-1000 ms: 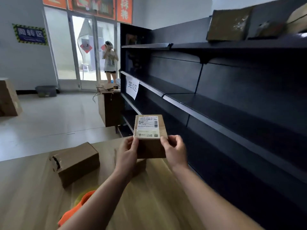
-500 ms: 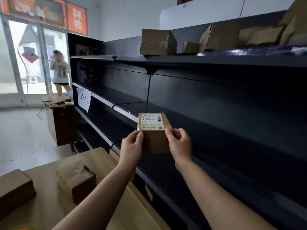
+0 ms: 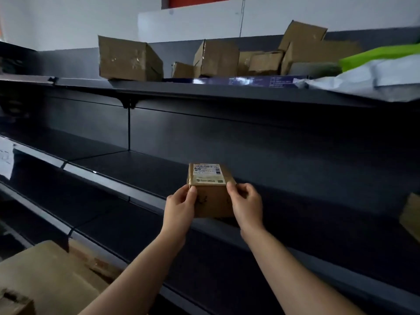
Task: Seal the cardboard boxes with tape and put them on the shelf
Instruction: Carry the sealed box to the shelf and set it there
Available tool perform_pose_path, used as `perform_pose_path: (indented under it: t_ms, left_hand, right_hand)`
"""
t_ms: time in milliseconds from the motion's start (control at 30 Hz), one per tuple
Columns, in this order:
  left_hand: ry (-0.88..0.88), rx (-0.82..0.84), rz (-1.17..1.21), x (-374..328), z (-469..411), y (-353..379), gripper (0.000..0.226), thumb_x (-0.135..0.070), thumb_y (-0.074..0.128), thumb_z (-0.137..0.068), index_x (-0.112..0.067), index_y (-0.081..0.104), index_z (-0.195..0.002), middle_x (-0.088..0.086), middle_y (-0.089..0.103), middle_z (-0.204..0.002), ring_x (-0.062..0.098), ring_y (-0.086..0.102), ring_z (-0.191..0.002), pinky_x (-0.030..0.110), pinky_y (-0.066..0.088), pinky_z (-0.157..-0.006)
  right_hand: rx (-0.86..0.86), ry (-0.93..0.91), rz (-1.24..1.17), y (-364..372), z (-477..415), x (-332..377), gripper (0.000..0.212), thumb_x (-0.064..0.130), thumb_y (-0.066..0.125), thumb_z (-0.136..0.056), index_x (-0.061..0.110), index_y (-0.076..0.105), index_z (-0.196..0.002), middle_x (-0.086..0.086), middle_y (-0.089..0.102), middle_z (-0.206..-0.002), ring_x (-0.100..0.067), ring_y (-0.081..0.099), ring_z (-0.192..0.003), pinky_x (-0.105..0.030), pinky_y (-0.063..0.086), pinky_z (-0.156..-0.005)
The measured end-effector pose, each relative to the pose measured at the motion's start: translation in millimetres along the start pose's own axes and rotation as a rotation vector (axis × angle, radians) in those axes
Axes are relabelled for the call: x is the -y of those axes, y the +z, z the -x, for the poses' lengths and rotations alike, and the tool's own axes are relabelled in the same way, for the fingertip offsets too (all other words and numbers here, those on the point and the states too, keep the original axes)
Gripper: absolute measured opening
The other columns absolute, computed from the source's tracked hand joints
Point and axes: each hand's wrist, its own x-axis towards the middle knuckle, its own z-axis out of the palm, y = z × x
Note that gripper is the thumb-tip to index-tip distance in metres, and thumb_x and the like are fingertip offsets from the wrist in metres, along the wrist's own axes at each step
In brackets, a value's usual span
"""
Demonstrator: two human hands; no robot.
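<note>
A small taped cardboard box (image 3: 210,196) with a white shipping label on top sits at the front edge of the dark metal shelf (image 3: 141,171). My left hand (image 3: 180,206) grips its left side and my right hand (image 3: 246,204) grips its right side, thumbs on the near face. The box's bottom rests on or just above the shelf board; I cannot tell which.
The top shelf (image 3: 204,89) carries several cardboard boxes (image 3: 129,59), a green item and grey mail bags (image 3: 372,76). Another box (image 3: 411,214) stands at the right edge of the middle shelf. The wooden table (image 3: 45,280) with a box lies at the lower left.
I turned from the table toward the shelf and carried the labelled box forward and right, from above the table to the middle shelf's front edge. Both hands kept their grip.
</note>
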Motion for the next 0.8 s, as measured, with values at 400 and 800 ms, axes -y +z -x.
perform_pose_path:
  t_ms: [400,800]
  left_hand:
    - [-0.042,0.300,0.035,14,-13,82,0.034,-0.051,0.048,-0.092,-0.039,0.059,-0.122,0.002,0.057,-0.124,0.015,0.058,-0.110,0.043,0.047,-0.100]
    - [-0.050,0.569,0.031,9,23,200,0.030,-0.049,0.044,-0.096,-0.038,0.058,-0.121,0.004,0.054,-0.125,0.018,0.055,-0.111,0.044,0.044,-0.103]
  right_hand:
    - [-0.278,0.025,0.040,-74,-18,-9,0.023,0.041,0.065,-0.091,0.019,0.064,-0.093,0.002,0.068,-0.098,-0.015,0.064,-0.092,-0.031,0.050,-0.078]
    - [-0.507,0.074,0.151,-195,-19,-12,0.024,0.040,0.064,-0.092,0.017,0.063,-0.088,0.000,0.065,-0.089,-0.014,0.060,-0.082,-0.028,0.042,-0.067]
